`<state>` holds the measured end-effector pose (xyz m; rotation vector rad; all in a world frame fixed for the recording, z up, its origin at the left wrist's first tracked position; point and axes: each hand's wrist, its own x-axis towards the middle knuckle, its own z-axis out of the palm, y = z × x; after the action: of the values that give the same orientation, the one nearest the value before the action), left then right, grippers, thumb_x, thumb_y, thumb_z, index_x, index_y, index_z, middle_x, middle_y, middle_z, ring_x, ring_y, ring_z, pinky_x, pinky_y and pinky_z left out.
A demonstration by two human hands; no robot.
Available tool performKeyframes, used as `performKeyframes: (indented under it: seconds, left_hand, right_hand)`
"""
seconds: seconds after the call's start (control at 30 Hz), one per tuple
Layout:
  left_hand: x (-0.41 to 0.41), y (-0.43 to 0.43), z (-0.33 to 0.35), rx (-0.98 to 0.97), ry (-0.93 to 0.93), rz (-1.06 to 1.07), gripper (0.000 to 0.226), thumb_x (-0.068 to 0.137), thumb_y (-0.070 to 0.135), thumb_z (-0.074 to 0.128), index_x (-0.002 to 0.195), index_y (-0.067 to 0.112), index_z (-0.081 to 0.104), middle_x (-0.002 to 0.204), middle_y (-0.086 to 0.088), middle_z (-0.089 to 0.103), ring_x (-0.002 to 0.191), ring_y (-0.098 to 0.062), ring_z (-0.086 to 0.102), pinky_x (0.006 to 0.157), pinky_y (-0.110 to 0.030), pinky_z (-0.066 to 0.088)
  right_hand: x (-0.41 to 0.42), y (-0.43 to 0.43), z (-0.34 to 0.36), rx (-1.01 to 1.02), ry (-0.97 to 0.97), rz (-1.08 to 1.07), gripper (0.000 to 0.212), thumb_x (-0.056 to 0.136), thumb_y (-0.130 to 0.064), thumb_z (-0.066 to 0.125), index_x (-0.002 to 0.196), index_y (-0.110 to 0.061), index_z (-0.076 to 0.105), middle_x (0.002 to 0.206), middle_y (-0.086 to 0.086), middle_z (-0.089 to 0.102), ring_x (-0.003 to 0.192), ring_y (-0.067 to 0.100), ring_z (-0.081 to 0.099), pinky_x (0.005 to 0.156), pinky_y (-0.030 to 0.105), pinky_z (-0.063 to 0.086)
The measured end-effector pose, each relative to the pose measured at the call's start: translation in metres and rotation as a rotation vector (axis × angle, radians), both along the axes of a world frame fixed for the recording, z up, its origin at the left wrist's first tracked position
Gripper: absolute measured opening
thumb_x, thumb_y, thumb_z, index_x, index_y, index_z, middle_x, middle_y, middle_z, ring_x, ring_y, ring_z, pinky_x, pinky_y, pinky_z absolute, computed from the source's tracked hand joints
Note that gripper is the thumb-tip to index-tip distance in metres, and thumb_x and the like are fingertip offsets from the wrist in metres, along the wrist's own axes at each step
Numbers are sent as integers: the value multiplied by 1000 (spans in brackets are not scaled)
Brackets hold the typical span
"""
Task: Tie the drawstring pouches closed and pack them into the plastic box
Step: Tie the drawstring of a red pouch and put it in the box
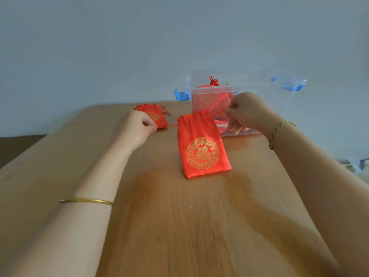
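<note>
A red drawstring pouch (pixel 202 148) with a gold round emblem lies flat in the middle of the wooden table (pixel 179 226), mouth pointing away from me. My left hand (pixel 132 127) pinches the red drawstring (pixel 168 126) on the pouch's left side. My right hand (pixel 246 111) pinches the cord on its right side, in front of the box. The clear plastic box (pixel 259 92) with blue latches stands behind the pouch and holds several tied red pouches (pixel 207 96). Another red pouch (pixel 154 114) lies at the far left, partly hidden by my left hand.
The box sits at the table's far right edge, close to the pale wall. The table's left and right edges slope away from me. A gold bangle is on my left forearm and a thin cord bracelet on my right wrist.
</note>
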<state>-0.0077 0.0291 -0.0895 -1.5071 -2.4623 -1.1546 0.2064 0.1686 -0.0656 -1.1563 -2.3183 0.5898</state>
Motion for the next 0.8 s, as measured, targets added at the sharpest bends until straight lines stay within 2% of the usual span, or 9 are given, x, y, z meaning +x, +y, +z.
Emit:
performKeyframes:
  seconds: [0.1,0.17,0.27,0.37,0.4,0.5,0.57,0.7,0.8]
  left_hand:
    - [-2,0,-2,40,-21,30,7,83,14,66,85,12,72,86,2,61,86,-16,54,74,-24,35]
    - [-4,1,-3,61,-55,41,8,83,16,65,84,10,71,84,1,61,84,-16,53,73,-24,35]
    - [-9,1,-4,69,-120,16,18,88,19,59,73,15,68,71,3,60,73,-16,51,70,-26,34]
    - [-8,3,-3,91,-216,12,32,94,21,49,64,20,60,65,4,53,59,-13,45,61,-27,35]
    - [-7,4,-2,131,-316,23,33,95,21,46,64,19,57,64,2,50,55,-12,42,55,-25,33]
    - [-8,3,5,303,-803,36,32,98,19,40,67,15,50,62,1,38,36,-4,34,36,-14,24]
    - [-12,1,8,362,-1011,34,32,99,19,38,68,15,47,61,2,36,29,-1,30,33,-12,21]
    - [-8,0,16,444,-1271,2,33,99,22,36,68,19,46,61,5,38,31,-3,33,33,-14,23]
    - [2,-5,33,581,-1391,-133,31,98,24,38,68,20,45,72,5,52,52,-5,50,43,-15,33]
  right_hand:
    - [2,-3,2,-17,0,12,23,83,-5,41,64,-5,53,71,19,71,66,36,68,47,24,43]
    - [5,-5,4,-72,52,36,22,87,-6,42,67,-7,51,70,18,68,52,28,63,45,23,40]
    - [10,-6,7,-271,207,63,26,92,-14,48,67,-11,54,60,8,61,37,9,51,46,20,39]
    - [10,-5,8,-501,343,41,28,92,-20,51,66,-13,58,46,-3,53,37,7,43,45,19,33]
    - [9,-5,8,-579,388,32,28,91,-21,50,64,-14,57,43,-5,49,36,7,40,42,17,31]
    - [12,-2,11,-823,583,6,30,87,-19,40,58,-19,44,40,-8,36,30,5,26,36,12,19]
    - [19,1,15,-893,688,-24,29,85,-19,36,57,-20,40,38,-10,32,30,5,22,37,12,15]
    - [26,2,19,-809,636,-33,29,86,-19,38,58,-19,43,39,-9,35,31,5,24,35,12,19]
    - [27,-3,27,-654,548,-44,29,86,-19,43,57,-17,49,39,-7,40,35,8,29,37,12,24]
